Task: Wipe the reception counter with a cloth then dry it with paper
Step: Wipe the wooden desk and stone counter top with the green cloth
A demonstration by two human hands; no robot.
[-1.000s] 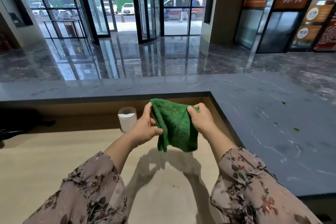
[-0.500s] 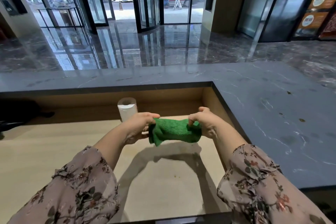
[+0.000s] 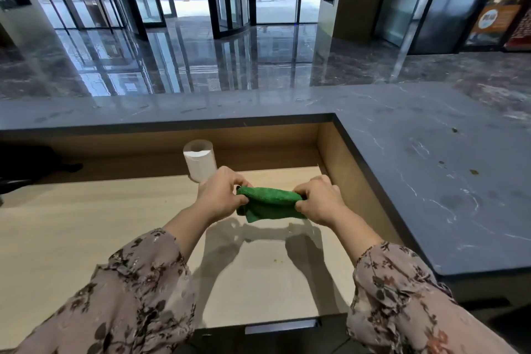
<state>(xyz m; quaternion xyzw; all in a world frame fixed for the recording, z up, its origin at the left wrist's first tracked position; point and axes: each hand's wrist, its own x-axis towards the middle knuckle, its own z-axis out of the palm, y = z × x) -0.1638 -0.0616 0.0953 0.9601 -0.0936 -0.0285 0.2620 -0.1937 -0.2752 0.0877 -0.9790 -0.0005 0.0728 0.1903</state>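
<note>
While the roll (image 3: pixel 200 160) stands on the desk (image 3: pixel 71 227) by the back panel, both hands, left (image 3: pixel 222 195) and right (image 3: pixel 319 200), pinch a folded cloth (image 3: pixel 268 204) between them above the desk, beside the counter (image 3: pixel 431 169).

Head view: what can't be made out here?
Head view only.
green cloth: both ends are hidden inside the left hand and right hand; wet or dry, cannot tell.
paper roll: its base is hidden behind the left hand.
reception counter: its right end is cut off by the frame edge.
dark object under the counter at left: in shadow, cut off by the edge, unidentifiable.
</note>
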